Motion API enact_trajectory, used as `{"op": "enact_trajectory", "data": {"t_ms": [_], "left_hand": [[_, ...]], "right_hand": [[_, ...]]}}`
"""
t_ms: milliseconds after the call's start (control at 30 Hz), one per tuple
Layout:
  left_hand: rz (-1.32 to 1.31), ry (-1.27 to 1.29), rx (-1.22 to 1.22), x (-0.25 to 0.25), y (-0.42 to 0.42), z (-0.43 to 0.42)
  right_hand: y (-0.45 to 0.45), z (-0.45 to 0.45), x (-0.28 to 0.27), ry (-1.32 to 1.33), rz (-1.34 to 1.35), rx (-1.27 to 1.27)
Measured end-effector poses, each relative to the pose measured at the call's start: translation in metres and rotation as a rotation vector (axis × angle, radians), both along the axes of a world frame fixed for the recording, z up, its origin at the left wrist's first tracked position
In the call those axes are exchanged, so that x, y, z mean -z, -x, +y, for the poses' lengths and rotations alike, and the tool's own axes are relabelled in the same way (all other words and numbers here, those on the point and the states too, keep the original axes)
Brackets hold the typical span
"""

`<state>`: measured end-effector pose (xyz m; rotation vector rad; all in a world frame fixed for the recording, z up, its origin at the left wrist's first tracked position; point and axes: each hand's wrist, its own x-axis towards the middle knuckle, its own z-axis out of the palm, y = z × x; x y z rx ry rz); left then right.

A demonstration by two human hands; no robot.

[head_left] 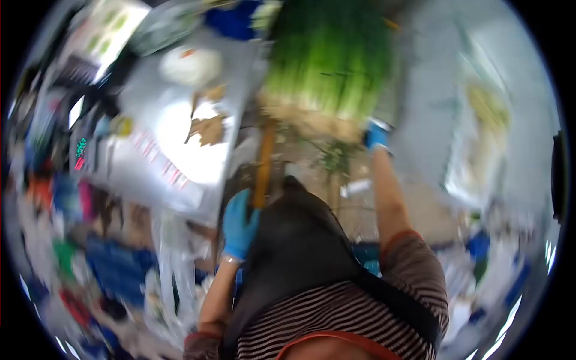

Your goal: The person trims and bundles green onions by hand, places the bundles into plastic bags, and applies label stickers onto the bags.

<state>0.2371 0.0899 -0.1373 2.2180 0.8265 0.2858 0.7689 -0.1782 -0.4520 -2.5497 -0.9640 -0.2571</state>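
My left hand, in a blue glove, hangs beside the dark apron. Its fingers look stretched out and the thumb is apart; the tips are near an orange-brown bar. My right hand, also blue-gloved, reaches forward to the lower right corner of a big stack of leeks or large green onions. A pale, shiny edge shows at that hand, but blur hides its fingers and whether they grip anything. The stack lies with green tops away from me and pale root ends towards me.
To the left stands a shiny metal table with a white plastic bag and a scale-like device with a lit display. Clear plastic bags hang below it. On the right, a grey surface holds a clear-wrapped pack of pale vegetables. Loose greens lie below the stack.
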Motion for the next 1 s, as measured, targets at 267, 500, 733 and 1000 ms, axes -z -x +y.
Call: {"op": "enact_trajectory", "data": {"t_ms": [267, 500, 733, 1000], "left_hand": [[0.317, -0.009, -0.177, -0.003, 0.012, -0.011], [0.48, 0.08, -0.284, -0.004, 0.028, -0.068], [0.521, 0.103, -0.33, -0.012, 0.048, -0.074], [0.546, 0.094, -0.191, 0.003, 0.075, -0.075]], "right_hand": [[-0.025, 0.054, 0.045, -0.542, 1.968, 0.723], [-0.012, 0.061, 0.008, -0.032, 1.384, 0.693], [-0.014, 0.046, -0.039, -0.001, 1.237, 0.747], [-0.042, 0.061, -0.163, -0.403, 1.41, 0.582]]}}
